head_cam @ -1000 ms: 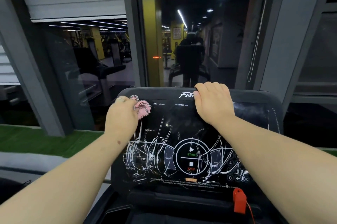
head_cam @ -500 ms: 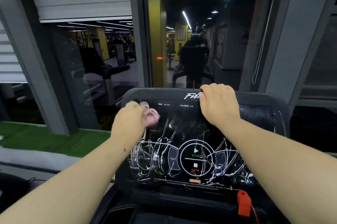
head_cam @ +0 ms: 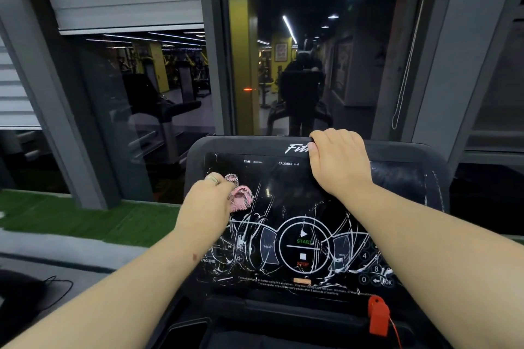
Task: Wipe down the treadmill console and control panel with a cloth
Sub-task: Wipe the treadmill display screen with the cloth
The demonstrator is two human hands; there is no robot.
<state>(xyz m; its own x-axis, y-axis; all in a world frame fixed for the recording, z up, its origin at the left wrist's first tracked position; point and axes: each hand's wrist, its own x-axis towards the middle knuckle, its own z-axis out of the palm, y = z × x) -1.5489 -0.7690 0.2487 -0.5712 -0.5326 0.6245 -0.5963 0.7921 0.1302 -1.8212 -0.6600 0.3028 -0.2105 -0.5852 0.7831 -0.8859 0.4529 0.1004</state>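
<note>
Pink-and-white checked cloth sits bunched in your left hand, whose fingers curl round it and press it against the upper left of the black glossy treadmill console, just below the TIME label. A pale ring shows on one finger of that hand. Your right hand hooks over the console's top edge beside the white brand lettering, fingers bent together and gripping the rim. White scribbled streaks cover the lower control panel around the round START and STOP dial. A red plastic safety clip hangs at the console's lower right.
</note>
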